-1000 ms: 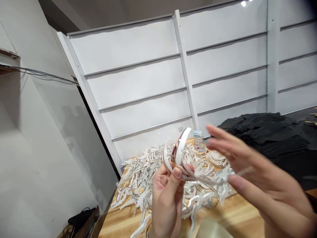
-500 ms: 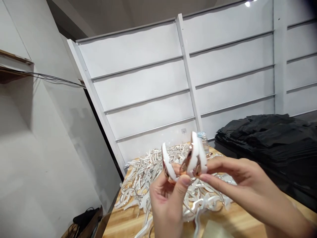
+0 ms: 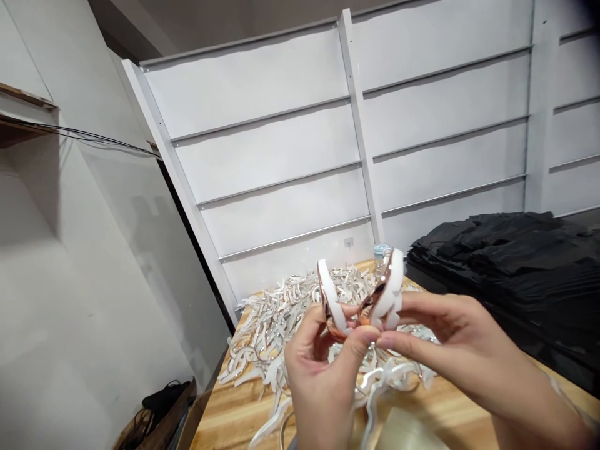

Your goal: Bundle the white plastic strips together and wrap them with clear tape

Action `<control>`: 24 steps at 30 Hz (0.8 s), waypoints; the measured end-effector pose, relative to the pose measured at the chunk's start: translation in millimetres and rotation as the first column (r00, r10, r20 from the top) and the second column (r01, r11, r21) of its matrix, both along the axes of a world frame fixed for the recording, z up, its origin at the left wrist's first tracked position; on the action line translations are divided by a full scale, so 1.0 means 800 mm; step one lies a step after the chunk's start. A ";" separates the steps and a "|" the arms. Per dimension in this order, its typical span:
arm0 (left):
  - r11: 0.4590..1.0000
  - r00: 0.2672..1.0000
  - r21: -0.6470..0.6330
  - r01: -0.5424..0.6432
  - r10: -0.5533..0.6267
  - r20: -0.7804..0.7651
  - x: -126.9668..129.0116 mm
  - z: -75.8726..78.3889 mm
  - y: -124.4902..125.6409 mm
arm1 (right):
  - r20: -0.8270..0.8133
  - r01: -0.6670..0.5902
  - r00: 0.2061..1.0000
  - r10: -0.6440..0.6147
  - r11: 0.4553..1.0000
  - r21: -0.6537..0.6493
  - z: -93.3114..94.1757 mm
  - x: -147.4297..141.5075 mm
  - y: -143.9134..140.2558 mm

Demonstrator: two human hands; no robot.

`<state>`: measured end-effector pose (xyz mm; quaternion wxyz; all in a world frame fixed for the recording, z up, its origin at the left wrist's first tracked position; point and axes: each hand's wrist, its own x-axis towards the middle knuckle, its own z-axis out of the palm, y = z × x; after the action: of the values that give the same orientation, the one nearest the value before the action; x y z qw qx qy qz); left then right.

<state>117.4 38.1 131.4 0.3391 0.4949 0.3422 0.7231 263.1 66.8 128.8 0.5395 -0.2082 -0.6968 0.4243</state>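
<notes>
Between the fingertips of both my hands is a shiny rose-gold curved piece with a white edge. Its left upright part [image 3: 329,290] rises from my left hand [image 3: 323,369], whose thumb and fingers pinch the lower end. A second curved part [image 3: 394,284] of the same look stands in the pinch of my right hand [image 3: 454,337]. The thumbs nearly meet where the two parts come together; whether they are joined is hidden by the fingers. Below and behind the hands, a heap of similar white and shiny curved strips [image 3: 276,319] covers much of the wooden table [image 3: 225,412].
A clear jar with a blue lid [image 3: 380,251] stands at the table's back. To the right lies a large stack of black sheets [image 3: 487,262]. A pale translucent roll-like thing [image 3: 407,431] sits at the near edge. White panelled shelving [image 3: 276,144] rises behind.
Both hands and the pieces have shifted slightly right. The right-hand part now leans more to the right, and the gap between the two upright ends is wider.
</notes>
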 end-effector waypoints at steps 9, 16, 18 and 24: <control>0.980 0.979 0.156 0.123 -0.094 -0.179 -0.016 -0.007 0.012 | 0.073 0.003 0.997 -0.001 1.000 -0.031 0.006 0.007 0.000; 0.963 0.947 0.080 0.256 -0.234 -0.220 -0.006 -0.014 0.023 | 0.180 0.095 0.979 -0.095 0.995 0.007 0.004 0.003 -0.002; 0.968 0.957 0.094 0.231 -0.208 -0.205 -0.003 -0.015 0.018 | 0.208 0.169 0.962 -0.178 0.984 0.059 0.005 0.002 -0.002; 0.857 0.939 0.455 -0.243 0.325 -0.111 -0.014 -0.025 -0.009 | 0.015 0.451 0.880 -0.475 0.844 0.290 0.011 0.018 -0.030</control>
<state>106.6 30.6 111.6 0.0762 0.5665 0.2716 0.7742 277.3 43.1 137.3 0.6192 -0.3101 -0.7011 0.1701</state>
